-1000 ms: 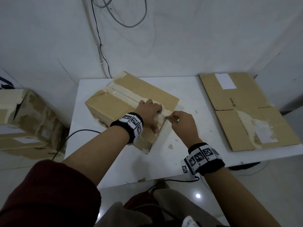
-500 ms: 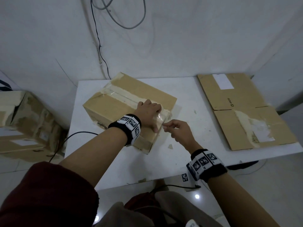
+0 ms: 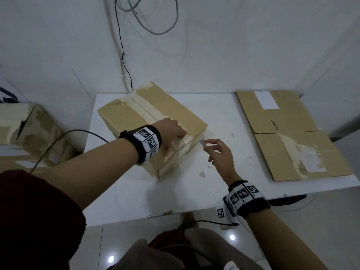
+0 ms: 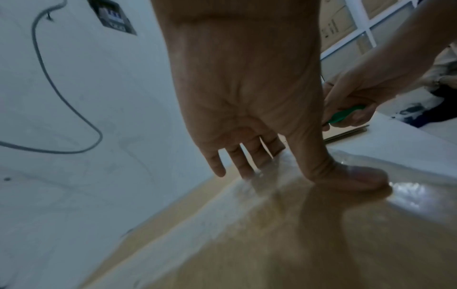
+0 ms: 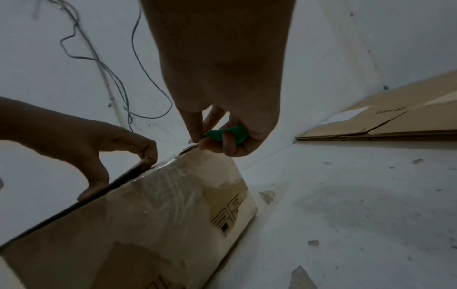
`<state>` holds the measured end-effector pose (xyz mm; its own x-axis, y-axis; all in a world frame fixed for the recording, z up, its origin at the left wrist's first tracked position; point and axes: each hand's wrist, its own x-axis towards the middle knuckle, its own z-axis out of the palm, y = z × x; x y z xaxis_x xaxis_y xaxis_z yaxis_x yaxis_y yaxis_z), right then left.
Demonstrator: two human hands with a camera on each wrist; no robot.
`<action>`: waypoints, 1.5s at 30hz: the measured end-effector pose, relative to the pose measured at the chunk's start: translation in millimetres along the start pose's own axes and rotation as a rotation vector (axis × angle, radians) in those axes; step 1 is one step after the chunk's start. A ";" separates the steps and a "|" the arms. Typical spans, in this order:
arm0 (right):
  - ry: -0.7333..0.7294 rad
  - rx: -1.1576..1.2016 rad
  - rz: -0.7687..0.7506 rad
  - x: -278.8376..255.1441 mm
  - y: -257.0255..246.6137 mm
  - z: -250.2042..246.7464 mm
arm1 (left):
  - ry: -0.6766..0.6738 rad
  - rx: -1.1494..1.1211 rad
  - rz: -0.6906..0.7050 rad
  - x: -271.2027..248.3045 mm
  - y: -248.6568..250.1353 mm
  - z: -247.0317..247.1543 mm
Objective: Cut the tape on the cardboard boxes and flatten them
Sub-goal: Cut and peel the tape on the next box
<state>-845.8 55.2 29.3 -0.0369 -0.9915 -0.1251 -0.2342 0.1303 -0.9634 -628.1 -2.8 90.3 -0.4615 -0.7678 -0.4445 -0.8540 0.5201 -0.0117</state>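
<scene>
Illumination is dim and cool in all views. Two ceiling-light reflections (image 3: pixel 232 237) glare on the glossy floor. The tape (image 4: pixel 405 193) carries specular highlights. Both wrist views show backlit, underexposed hands and motion blur (strongest in the foreground). Straight edges bow toward the frame borders.

A brown cardboard box (image 3: pixel 148 121) sits on the white table (image 3: pixel 120 195), turned at an angle. It is closed. A wide strip of shiny clear tape (image 3: pixel 145 112) runs along the middle of its top and down over the near end. The side has small black marks printed on it. Off to the right, well apart, flat cardboard (image 3: pixel 288 133) lies on the table. It has a white label and torn white patches.
</scene>
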 end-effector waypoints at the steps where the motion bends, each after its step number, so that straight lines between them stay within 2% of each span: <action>1: -0.012 0.003 -0.005 -1.3 0.9 1.3 | 0.020 0.054 -0.003 -4.1 -4.0 1.5; 2: -0.022 0.004 -0.020 -2.6 0.8 2.9 | 0.038 0.062 -0.026 -8.3 -7.5 4.7; 7: -0.065 -0.093 -0.105 -9.6 4.3 17.9 | 0.193 -0.248 -0.234 -26.7 -0.8 29.0; 11: -0.138 -0.115 -0.172 -21.6 5.4 34.9 | 0.326 -0.362 -0.291 -32.6 15.9 47.8; 17: -0.122 -0.160 -0.217 -28.1 6.5 52.9 | 0.473 -0.598 -0.267 -26.9 11.3 62.2; 23: -0.086 -0.188 -0.324 -32.2 6.5 60.0 | 0.557 -0.746 -0.263 -21.8 6.1 77.9; 28: -0.114 -0.217 -0.315 -30.1 10.7 63.5 | 0.660 -0.813 -0.231 -19.1 6.4 90.3; 34: -0.099 -0.267 -0.319 -28.7 12.9 70.9 | 0.851 -0.930 -0.197 -19.2 13.9 101.0; 39: -0.068 -0.348 -0.390 -30.5 11.4 74.0 | 0.947 -0.897 -0.207 -19.5 20.7 106.4; 45: -0.045 -0.396 -0.415 -27.0 12.9 75.3 | 0.966 -0.840 -0.208 -17.5 20.8 107.6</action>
<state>-774.8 83.1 2.4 0.1756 -0.9581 0.2262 -0.5668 -0.2863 -0.7725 -612.0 61.6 1.5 0.0124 -0.9458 0.3245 -0.6564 0.2371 0.7162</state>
